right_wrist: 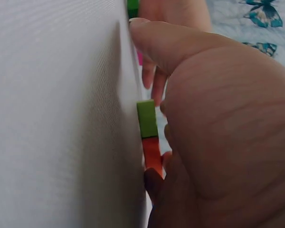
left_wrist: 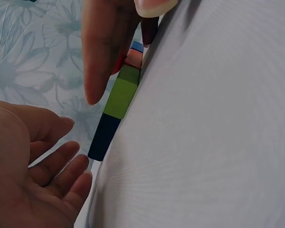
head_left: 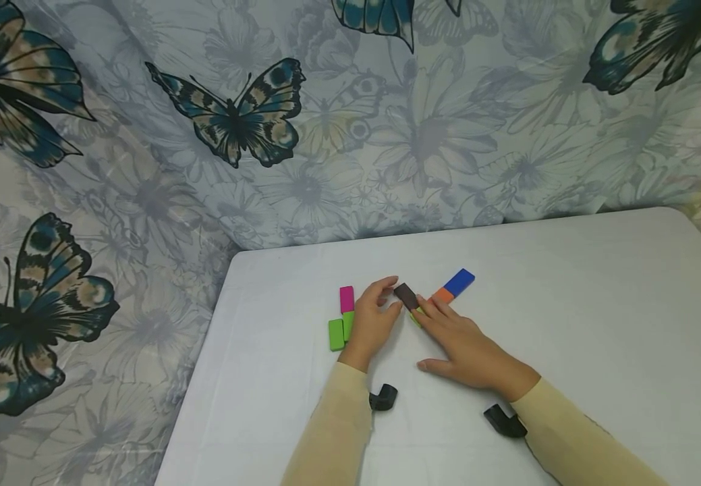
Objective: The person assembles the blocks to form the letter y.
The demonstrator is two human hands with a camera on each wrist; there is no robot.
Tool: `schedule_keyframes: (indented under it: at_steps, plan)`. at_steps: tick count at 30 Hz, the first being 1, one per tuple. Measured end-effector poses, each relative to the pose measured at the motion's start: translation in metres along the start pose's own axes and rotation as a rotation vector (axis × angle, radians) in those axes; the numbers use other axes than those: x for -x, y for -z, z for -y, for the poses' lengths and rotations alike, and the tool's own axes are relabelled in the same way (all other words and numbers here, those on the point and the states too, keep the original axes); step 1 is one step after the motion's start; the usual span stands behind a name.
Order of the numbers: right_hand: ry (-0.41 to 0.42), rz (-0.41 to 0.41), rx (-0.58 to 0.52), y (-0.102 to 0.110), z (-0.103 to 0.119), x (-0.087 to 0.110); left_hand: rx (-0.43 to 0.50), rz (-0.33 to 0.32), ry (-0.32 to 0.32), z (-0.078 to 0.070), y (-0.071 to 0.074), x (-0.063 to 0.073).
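A dark block [head_left: 406,295] and a green block [head_left: 415,316] lie end to end on the white table. An orange block [head_left: 443,295] and a blue block [head_left: 463,282] form a second line slanting up to the right, so the two lines make a V. My right hand [head_left: 462,344] reaches over the V's point with straight fingers, its fingertips on the green block and at the orange one, thumb spread away. My left hand [head_left: 374,327] stands beside the dark block with loosely bent fingers, holding nothing; the left wrist view shows its fingertips [left_wrist: 78,166] close to the dark block's end.
Left of my left hand lie a pink block [head_left: 347,300] and two green blocks [head_left: 336,335], side by side and partly behind the hand. A butterfly-patterned cloth [head_left: 326,148] hangs behind and left of the white table [head_left: 253,378]. Black wrist mounts [head_left: 383,398] stick out from both sleeves.
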State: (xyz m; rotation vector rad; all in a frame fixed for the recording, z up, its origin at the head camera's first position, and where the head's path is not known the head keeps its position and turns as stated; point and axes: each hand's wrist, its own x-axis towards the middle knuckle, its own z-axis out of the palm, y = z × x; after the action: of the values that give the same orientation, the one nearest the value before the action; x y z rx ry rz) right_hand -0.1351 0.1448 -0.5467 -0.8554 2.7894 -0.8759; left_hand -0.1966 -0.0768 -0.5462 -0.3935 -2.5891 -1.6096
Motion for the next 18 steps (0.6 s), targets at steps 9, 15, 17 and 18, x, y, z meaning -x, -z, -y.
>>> schedule_keyframes:
  at_steps: [9,15,17,18]
  plan:
    - [0.014,0.018,0.035,-0.0014,-0.0001,-0.0016,0.027,-0.013,0.022,0.0035,0.0008,0.0001]
    - [0.014,0.025,0.046,-0.0017,-0.0009,-0.0011,0.042,-0.005,0.02,0.0027,0.0002,0.0007]
    - [0.015,0.027,0.048,-0.0012,-0.0016,-0.0004,0.05,0.003,0.016,0.0023,-0.0003,0.0004]
    - [0.015,0.027,0.047,-0.0008,-0.0018,0.0,0.053,0.007,0.013,0.002,-0.0004,0.0003]
